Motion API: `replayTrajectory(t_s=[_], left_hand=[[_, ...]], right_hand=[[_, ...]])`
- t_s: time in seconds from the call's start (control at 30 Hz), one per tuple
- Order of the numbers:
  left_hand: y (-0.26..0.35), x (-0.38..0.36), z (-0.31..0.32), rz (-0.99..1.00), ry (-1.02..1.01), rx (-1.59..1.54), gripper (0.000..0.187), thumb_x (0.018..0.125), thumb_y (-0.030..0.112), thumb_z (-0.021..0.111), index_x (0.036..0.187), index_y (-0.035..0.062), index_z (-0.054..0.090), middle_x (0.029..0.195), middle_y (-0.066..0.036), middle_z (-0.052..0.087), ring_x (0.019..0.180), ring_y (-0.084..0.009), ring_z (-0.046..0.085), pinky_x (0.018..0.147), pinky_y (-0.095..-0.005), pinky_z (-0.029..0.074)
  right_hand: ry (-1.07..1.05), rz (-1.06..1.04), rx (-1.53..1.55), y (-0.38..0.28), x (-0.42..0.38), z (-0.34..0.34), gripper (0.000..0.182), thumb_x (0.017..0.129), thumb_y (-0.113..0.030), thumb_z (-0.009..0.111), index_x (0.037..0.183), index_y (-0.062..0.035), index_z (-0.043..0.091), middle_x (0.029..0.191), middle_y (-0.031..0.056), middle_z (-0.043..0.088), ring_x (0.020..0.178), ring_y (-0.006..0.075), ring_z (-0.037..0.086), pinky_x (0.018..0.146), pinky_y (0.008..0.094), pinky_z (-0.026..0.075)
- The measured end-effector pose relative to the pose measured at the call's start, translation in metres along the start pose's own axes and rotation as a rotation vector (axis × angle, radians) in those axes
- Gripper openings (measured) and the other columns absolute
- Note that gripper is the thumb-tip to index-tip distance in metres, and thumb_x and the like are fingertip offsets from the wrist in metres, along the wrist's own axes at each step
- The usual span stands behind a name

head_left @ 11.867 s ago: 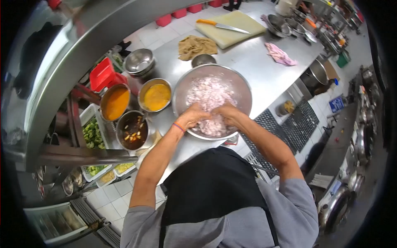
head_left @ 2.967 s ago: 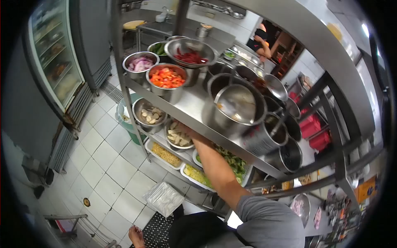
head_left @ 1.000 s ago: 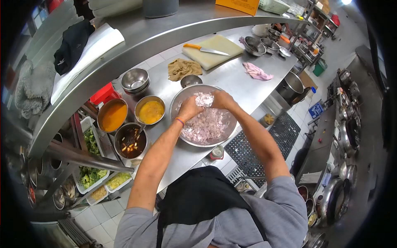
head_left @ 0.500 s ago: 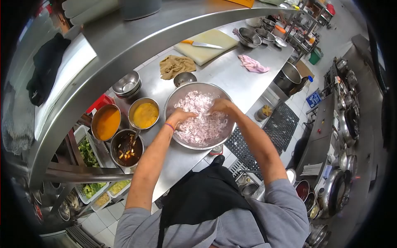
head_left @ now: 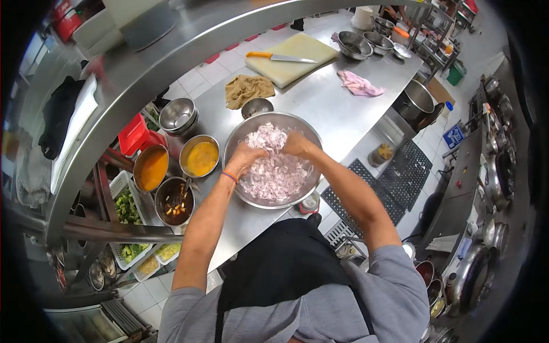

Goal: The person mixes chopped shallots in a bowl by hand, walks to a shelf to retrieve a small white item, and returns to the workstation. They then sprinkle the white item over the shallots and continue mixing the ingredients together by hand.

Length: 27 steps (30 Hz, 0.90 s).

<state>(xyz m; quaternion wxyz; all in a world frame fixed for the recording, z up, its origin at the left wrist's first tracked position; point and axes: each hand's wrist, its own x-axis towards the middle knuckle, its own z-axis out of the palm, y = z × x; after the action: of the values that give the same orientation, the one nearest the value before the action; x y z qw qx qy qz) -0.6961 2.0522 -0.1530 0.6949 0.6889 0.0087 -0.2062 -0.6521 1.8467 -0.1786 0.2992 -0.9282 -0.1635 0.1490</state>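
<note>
A wide steel mixing bowl [head_left: 231, 123] stands at the table's near edge, full of thin, pale pinkish slices [head_left: 273, 177] with a whitish coating. I cannot make out what food they are. Both hands are inside the bowl among the slices. My left hand [head_left: 247, 157], with a coloured band at its wrist, curls into the heap from the left, thumb on top. From the right, my right hand [head_left: 297, 144] is closed on slices, its fingertips buried. Between the hands a clump of slices is bunched up toward the bowl's far side.
Left of the bowl are pans of yellow liquid [head_left: 202, 158], orange sauce [head_left: 151, 171] and dark sauce [head_left: 173, 197]. Beyond it lie a small bowl [head_left: 257, 107], a brown cloth [head_left: 247, 91], a cutting board [head_left: 297, 48] with a knife [head_left: 286, 58], and a pink cloth [head_left: 359, 84].
The view has shifted slightly. Both hands have moved within the bowl, the right one turning further down into the slices, which are now bunched between the hands.
</note>
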Motion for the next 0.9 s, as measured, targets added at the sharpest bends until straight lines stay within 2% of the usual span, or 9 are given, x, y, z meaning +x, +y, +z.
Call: replayTrajectory(t_s=[0.13, 0.27, 0.37, 0.47, 0.53, 0.63, 0.7, 0.8, 0.9], left_hand=[[0.033, -0.008, 0.011, 0.085, 0.007, 0.243, 0.038, 0.067, 0.004, 0.072, 0.104, 0.0007, 0.065, 0.098, -0.005, 0.066, 0.087, -0.0155, 0.06, 0.081, -0.0289, 0.048], [0.006, 0.025, -0.002, 0.159, -0.165, 0.376, 0.056, 0.06, 0.011, 0.076, 0.113, 0.0002, 0.06, 0.102, -0.012, 0.066, 0.088, -0.0214, 0.062, 0.081, -0.0301, 0.049], [0.016, 0.006, -0.007, 0.226, 0.158, 0.738, 0.069, 0.063, 0.014, 0.077, 0.125, 0.0005, 0.05, 0.115, -0.014, 0.06, 0.098, -0.0244, 0.06, 0.084, -0.0353, 0.05], [0.029, -0.002, -0.01, -0.295, 0.17, 0.197, 0.062, 0.068, 0.017, 0.079, 0.12, 0.0003, 0.05, 0.108, -0.012, 0.06, 0.098, -0.023, 0.06, 0.078, -0.0388, 0.052], [-0.002, 0.023, -0.025, -0.346, 0.02, -0.023, 0.05, 0.075, 0.017, 0.074, 0.117, 0.0038, 0.051, 0.108, -0.013, 0.06, 0.094, -0.0234, 0.062, 0.074, -0.0471, 0.055], [-0.023, 0.033, -0.01, -0.314, 0.043, -0.211, 0.044, 0.077, 0.004, 0.068, 0.118, 0.0068, 0.05, 0.104, -0.01, 0.061, 0.086, -0.0236, 0.065, 0.07, -0.0421, 0.058], [-0.042, 0.044, -0.006, -0.23, 0.017, -0.348, 0.057, 0.073, -0.003, 0.069, 0.123, 0.0048, 0.044, 0.108, -0.013, 0.06, 0.089, -0.0258, 0.065, 0.073, -0.042, 0.058], [-0.028, 0.036, 0.003, -0.138, -0.008, -0.425, 0.067, 0.068, -0.01, 0.07, 0.126, 0.0037, 0.04, 0.107, -0.014, 0.059, 0.095, -0.0265, 0.063, 0.077, -0.0403, 0.057], [-0.022, 0.029, 0.003, 0.056, -0.074, -0.324, 0.067, 0.066, -0.009, 0.071, 0.125, 0.0034, 0.041, 0.107, -0.011, 0.059, 0.095, -0.0218, 0.061, 0.079, -0.0353, 0.055]], right_hand=[[0.102, -0.009, 0.011, -0.038, -0.021, -0.034, 0.05, 0.062, -0.024, 0.074, 0.101, 0.0055, 0.064, 0.096, 0.0289, 0.064, 0.093, 0.0383, 0.064, 0.08, 0.043, 0.051], [0.087, -0.133, -0.076, -0.036, -0.02, -0.029, 0.064, 0.063, -0.023, 0.076, 0.118, 0.0028, 0.057, 0.109, 0.0257, 0.062, 0.101, 0.0363, 0.061, 0.087, 0.0405, 0.048], [0.067, -0.123, 0.017, -0.02, -0.014, -0.035, 0.069, 0.065, -0.021, 0.075, 0.126, 0.0024, 0.052, 0.113, 0.0248, 0.061, 0.105, 0.0361, 0.06, 0.089, 0.0391, 0.047], [-0.036, 0.014, 0.26, -0.013, 0.002, -0.046, 0.064, 0.068, -0.019, 0.073, 0.125, 0.0037, 0.052, 0.111, 0.0232, 0.062, 0.105, 0.0351, 0.059, 0.089, 0.0375, 0.047], [-0.073, 0.165, 0.492, -0.009, 0.018, -0.034, 0.06, 0.072, -0.018, 0.071, 0.124, 0.0048, 0.053, 0.109, 0.0214, 0.063, 0.106, 0.0344, 0.059, 0.09, 0.0361, 0.047], [-0.128, 0.365, 0.689, -0.021, 0.029, -0.002, 0.064, 0.08, -0.03, 0.067, 0.133, -0.0026, 0.045, 0.13, 0.0207, 0.05, 0.12, 0.0357, 0.048, 0.095, 0.0542, 0.041], [-0.153, 0.391, 0.723, -0.022, 0.037, 0.016, 0.068, 0.083, -0.038, 0.062, 0.14, -0.0097, 0.037, 0.143, 0.0204, 0.034, 0.129, 0.0385, 0.037, 0.094, 0.069, 0.033], [-0.186, 0.425, 0.732, -0.021, 0.043, 0.02, 0.068, 0.084, -0.038, 0.061, 0.14, -0.0095, 0.036, 0.143, 0.0199, 0.036, 0.13, 0.0384, 0.037, 0.094, 0.0691, 0.032], [-0.135, 0.236, 0.847, -0.046, 0.009, -0.022, 0.066, 0.079, -0.024, 0.068, 0.134, 0.0009, 0.041, 0.126, 0.0205, 0.051, 0.113, 0.0291, 0.053, 0.09, 0.0474, 0.046]])
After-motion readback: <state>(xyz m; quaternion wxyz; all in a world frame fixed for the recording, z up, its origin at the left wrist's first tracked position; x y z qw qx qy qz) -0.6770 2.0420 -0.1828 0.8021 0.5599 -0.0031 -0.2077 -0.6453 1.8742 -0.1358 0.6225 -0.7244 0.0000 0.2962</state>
